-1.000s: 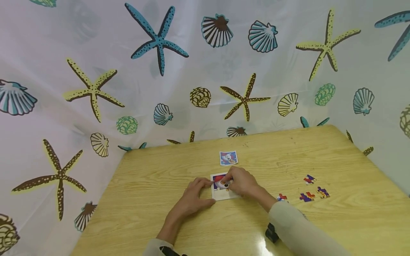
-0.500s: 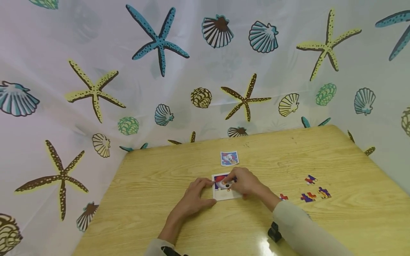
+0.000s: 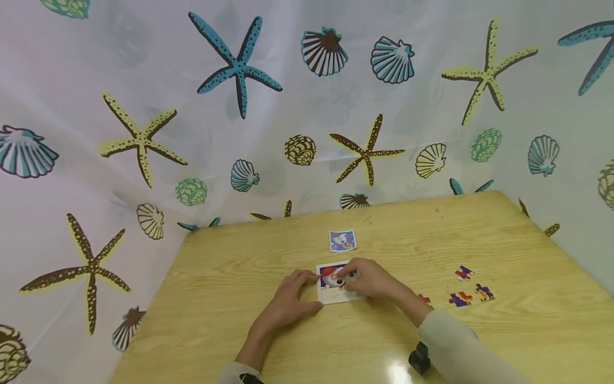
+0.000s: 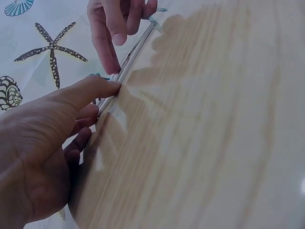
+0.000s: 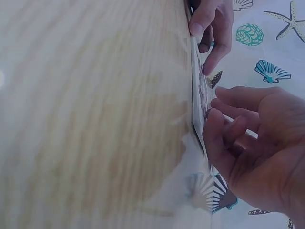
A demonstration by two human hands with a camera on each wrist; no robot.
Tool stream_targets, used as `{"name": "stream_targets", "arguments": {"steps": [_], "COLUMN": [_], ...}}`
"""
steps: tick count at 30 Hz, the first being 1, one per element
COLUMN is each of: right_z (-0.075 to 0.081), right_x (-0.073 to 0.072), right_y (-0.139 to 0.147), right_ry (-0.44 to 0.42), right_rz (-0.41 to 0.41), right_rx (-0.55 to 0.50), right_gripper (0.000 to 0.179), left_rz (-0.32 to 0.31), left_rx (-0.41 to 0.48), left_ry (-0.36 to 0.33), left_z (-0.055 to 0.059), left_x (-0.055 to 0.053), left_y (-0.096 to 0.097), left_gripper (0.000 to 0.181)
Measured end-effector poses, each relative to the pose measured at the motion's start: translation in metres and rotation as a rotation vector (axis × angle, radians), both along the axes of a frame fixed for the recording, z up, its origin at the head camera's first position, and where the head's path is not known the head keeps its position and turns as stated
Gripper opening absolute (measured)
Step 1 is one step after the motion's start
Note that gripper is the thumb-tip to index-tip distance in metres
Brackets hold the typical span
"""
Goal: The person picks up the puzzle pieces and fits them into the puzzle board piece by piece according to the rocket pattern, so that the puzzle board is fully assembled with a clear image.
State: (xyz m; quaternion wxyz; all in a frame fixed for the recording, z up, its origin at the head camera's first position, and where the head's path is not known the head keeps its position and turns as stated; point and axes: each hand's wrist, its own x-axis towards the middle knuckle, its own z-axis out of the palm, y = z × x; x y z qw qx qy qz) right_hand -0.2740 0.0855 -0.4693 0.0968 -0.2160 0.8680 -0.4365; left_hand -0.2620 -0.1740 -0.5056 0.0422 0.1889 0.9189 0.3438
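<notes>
A white-framed puzzle board (image 3: 331, 300) lies on the wooden table, its upper part filled with pieces of a white cartoon face in a red hat and its lower strip bare. My left hand (image 3: 290, 298) grips its left side, the thumb at the near corner and the fingers along the upper edge. Over the right half is my right hand (image 3: 371, 279), its index finger reaching onto the assembled puzzle pieces (image 3: 329, 277) and its thumb lower down. In the right wrist view that hand's thumb (image 5: 214, 125) is close to the board's surface, the other fingers loosely bent.
A small picture card (image 3: 342, 241) with the same character lies just beyond the board. Loose puzzle pieces are to the right: one piece (image 3: 463, 272) farther back, joined-looking pieces (image 3: 460, 298), another piece (image 3: 484, 292) and a red piece (image 3: 424, 299) by the right forearm. A shell-print curtain (image 3: 268, 128) surrounds the table.
My right hand has shifted a little to the right and nearer over the board, uncovering more of the face picture. My left hand has stayed at the board's left side.
</notes>
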Motion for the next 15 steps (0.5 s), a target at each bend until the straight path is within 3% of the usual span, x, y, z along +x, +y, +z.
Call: {"name": "stream_targets", "arguments": {"steps": [5, 15], "right_z": [-0.001, 0.003], "right_x": [0.005, 0.007], "right_y": [0.011, 0.038], "right_ry": [-0.075, -0.092], "right_rz": [-0.016, -0.016], "right_rx": [-0.072, -0.127], "right_gripper": [0.033, 0.042], "left_rz": [0.003, 0.001], "left_rx": [-0.003, 0.008], "left_ry": [0.004, 0.002], "left_z": [-0.001, 0.002], "left_x": [0.001, 0.002], "left_y": [0.000, 0.000], "left_gripper": [0.060, 0.061]}}
